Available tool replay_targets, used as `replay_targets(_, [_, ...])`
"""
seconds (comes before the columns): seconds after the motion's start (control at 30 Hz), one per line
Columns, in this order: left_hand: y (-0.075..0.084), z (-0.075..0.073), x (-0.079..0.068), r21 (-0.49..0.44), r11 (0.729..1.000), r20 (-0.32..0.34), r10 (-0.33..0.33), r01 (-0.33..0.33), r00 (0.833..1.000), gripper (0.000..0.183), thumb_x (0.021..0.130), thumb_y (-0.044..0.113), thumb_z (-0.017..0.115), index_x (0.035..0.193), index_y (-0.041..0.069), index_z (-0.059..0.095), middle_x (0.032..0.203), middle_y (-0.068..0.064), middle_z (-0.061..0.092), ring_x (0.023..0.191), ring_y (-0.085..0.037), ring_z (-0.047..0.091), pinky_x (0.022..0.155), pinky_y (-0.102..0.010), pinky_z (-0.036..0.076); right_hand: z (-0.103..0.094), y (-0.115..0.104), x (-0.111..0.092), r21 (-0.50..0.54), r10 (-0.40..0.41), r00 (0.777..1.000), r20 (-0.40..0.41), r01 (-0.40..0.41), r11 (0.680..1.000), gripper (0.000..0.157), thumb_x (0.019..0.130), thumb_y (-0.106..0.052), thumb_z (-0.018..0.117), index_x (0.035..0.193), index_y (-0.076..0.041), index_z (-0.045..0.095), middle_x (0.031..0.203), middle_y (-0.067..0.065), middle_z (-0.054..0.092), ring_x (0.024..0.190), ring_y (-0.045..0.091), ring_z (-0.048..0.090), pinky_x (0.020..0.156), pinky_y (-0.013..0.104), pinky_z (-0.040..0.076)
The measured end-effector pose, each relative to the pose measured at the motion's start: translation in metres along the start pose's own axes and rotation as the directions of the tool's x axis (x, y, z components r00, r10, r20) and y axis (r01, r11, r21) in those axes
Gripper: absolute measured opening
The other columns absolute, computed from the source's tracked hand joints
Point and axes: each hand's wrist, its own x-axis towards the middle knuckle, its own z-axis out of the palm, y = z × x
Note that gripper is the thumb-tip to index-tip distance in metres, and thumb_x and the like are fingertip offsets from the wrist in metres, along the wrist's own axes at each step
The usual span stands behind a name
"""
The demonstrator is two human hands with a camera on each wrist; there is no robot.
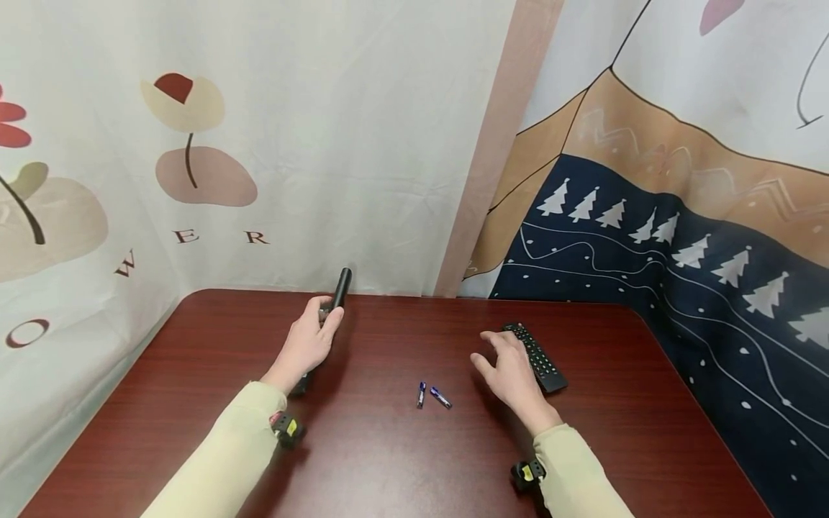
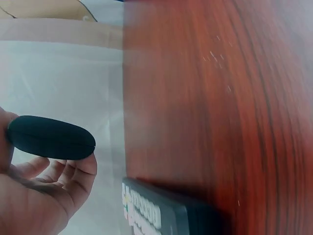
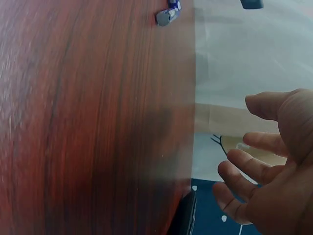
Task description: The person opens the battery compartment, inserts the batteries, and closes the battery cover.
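Note:
My left hand (image 1: 309, 342) holds a slim black remote control (image 1: 342, 286) above the table, thumb on one side and fingers on the other. In the left wrist view that held remote shows only its rounded dark end. Beneath the left hand a second black remote (image 2: 151, 210) with pale buttons lies on the table, mostly hidden from the head view. Over on the right, my right hand (image 1: 512, 367) hovers with loosely bent, spread fingers, holding nothing. Beside it lies a third black remote (image 1: 537, 357), its left edge partly covered by the hand.
Two small blue-and-white batteries (image 1: 422, 395) lie between the hands on the dark red wooden table (image 1: 401, 467). Printed curtains (image 1: 363, 180) hang right behind the table's back edge and along its sides.

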Motion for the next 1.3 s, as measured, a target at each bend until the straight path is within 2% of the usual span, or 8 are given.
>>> replay_targets(0.23, [0.009,0.007,0.0,-0.095,0.995,-0.011,0.004,-0.005,1.0,0.047,0.112,0.034,0.041,0.147,0.002,0.042,0.113,-0.02,0.064,0.095,-0.032,0.066,0.08,-0.043,0.051,0.006,-0.008,-0.002,0.024,0.0,1.0,0.001,0.0,1.0,0.044,0.095,-0.018,0.074,0.135,0.0,0.064,0.134,0.021,0.06,0.126,0.038,0.053,0.105,0.054,0.046])
replay_targets(0.5, [0.016,0.02,0.002,-0.279,0.958,-0.002,-0.068,0.064,0.998,0.044,0.113,0.027,0.038,0.144,-0.003,0.045,0.12,-0.029,0.063,0.094,-0.038,0.069,0.079,-0.034,0.053,0.014,-0.014,-0.005,0.053,-0.007,1.0,0.019,0.006,0.999,0.044,0.096,-0.018,0.073,0.136,0.0,0.064,0.133,0.02,0.06,0.125,0.037,0.054,0.105,0.054,0.046])
replay_targets(0.83, [0.026,0.034,0.001,-0.357,0.924,0.022,-0.136,0.135,0.99,0.045,0.113,0.032,0.034,0.139,0.0,0.052,0.124,-0.028,0.064,0.101,-0.041,0.068,0.08,-0.034,0.05,0.024,-0.027,-0.011,0.083,-0.053,0.998,0.02,0.052,0.995,0.042,0.095,-0.017,0.074,0.133,0.0,0.065,0.129,0.02,0.062,0.123,0.039,0.056,0.109,0.058,0.041])
replay_targets(1.0, [0.029,0.04,0.0,-0.416,0.898,0.049,-0.139,0.147,0.989,0.05,0.113,0.036,0.031,0.144,0.001,0.049,0.131,-0.028,0.061,0.107,-0.041,0.066,0.088,-0.038,0.051,0.03,-0.035,-0.013,0.087,-0.087,0.996,0.023,0.085,0.993,0.041,0.095,-0.016,0.074,0.132,-0.001,0.066,0.126,0.017,0.063,0.12,0.037,0.057,0.105,0.055,0.046])
replay_targets(1.1, [0.032,0.043,-0.001,-0.43,0.892,0.054,-0.132,0.142,0.99,0.052,0.113,0.038,0.029,0.142,0.0,0.05,0.13,-0.028,0.061,0.104,-0.038,0.066,0.087,-0.038,0.051,0.033,-0.04,-0.014,0.09,-0.101,0.995,0.026,0.098,0.991,0.041,0.095,-0.017,0.073,0.132,-0.001,0.066,0.126,0.015,0.063,0.12,0.036,0.057,0.102,0.055,0.047])
replay_targets(1.3, [0.039,0.05,-0.002,-0.468,0.874,0.032,-0.127,0.127,0.991,0.051,0.114,0.038,0.029,0.135,-0.001,0.054,0.124,-0.028,0.063,0.091,-0.028,0.067,0.077,-0.032,0.051,0.037,-0.047,-0.016,0.109,-0.121,0.992,0.025,0.118,0.987,0.04,0.095,-0.016,0.073,0.131,-0.002,0.066,0.125,0.014,0.063,0.119,0.035,0.057,0.102,0.058,0.045])
